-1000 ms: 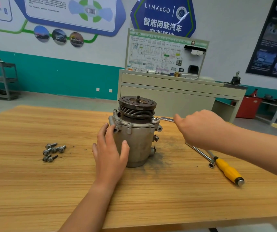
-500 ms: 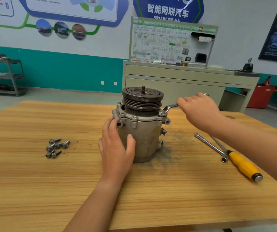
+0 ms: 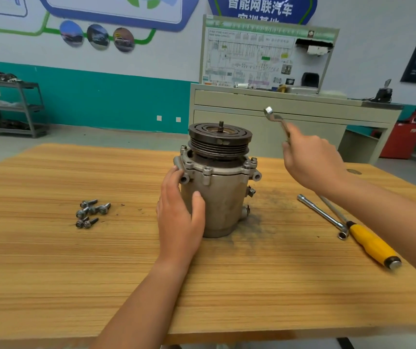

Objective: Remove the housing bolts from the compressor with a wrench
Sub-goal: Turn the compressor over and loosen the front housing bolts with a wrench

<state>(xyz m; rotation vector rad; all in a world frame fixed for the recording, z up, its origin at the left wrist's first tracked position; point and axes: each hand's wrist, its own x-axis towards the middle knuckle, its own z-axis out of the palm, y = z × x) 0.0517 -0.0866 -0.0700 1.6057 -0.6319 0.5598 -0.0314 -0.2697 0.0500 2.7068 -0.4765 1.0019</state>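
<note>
Fingers (image 3: 174, 182) of the left hand (image 3: 176, 217) lie straight and close together against the left side of the compressor (image 3: 222, 197). The thumb is spread across the front of its grey housing, so the hand presses flat on the body and is not curled round it. The fingertips reach up to a lug just under the flange. The compressor stands upright on the wooden table (image 3: 50, 273), its dark grooved pulley (image 3: 219, 141) on top, above those fingertips.

Fingers (image 3: 300, 147) of the right hand (image 3: 312, 162) are curled round the handle of a wrench (image 3: 276, 120) and grip it. The shaft rises up and to the left out of the fist, and its ring end is in the air, higher than the pulley and to its right, touching nothing. Housing bolts (image 3: 253, 160) sit in the flange between the two hands: one just left of the right hand's knuckles, one at the front, one at the back left above the left fingertips.

Loose bolts (image 3: 91, 212) lie in a small heap on the table, well to the left of the left hand. Below the right wrist lie an L-shaped socket wrench (image 3: 322, 215) and, touching its bent end, a screwdriver with a yellow handle (image 3: 373, 245). A dark smear of grime (image 3: 264, 212) marks the wood between these tools and the compressor's base.
</note>
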